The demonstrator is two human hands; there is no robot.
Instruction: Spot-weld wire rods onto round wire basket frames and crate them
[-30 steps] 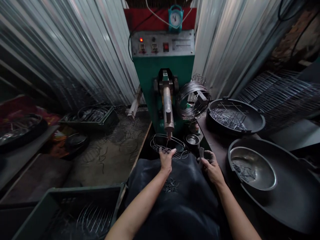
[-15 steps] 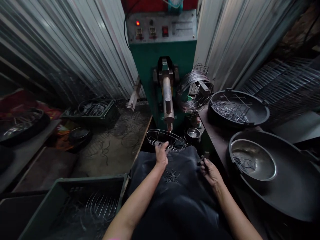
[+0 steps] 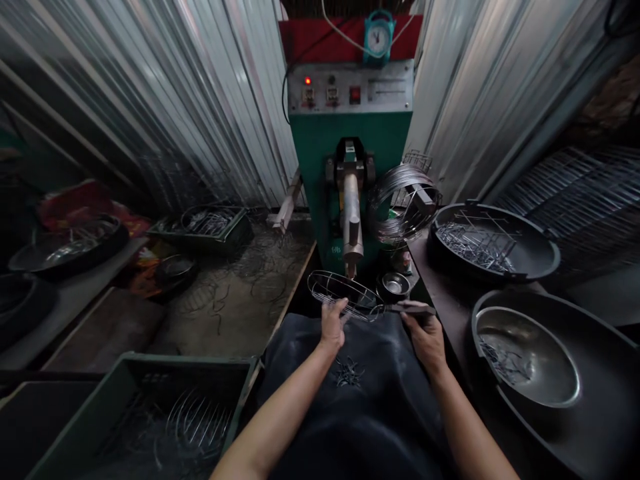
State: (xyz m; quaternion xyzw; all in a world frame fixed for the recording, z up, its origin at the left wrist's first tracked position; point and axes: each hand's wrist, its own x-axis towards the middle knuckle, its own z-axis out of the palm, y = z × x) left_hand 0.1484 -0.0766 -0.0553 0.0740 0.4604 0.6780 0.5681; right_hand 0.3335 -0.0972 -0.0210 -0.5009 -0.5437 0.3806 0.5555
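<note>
My left hand is closed on the near side of a round wire basket, which tilts below the electrode tip of a green machine. My right hand grips a dark, flat bar-shaped tool, held level. Its left end is at the basket's right end, by a small wire loop; whether they touch I cannot tell. On the dark apron over my lap lies a small heap of short bent wire pieces.
A wire coil hangs at the machine's right. To the right stand a dark pan of wire parts and a steel bowl inside a larger pan. A green crate with curved wires is at left. A small metal bowl sits under the coil.
My right hand has brought the dark tool inward and up to the basket's right end, turning it level. My left hand keeps its hold on the basket. The camera view has tilted up and shifted left.
</note>
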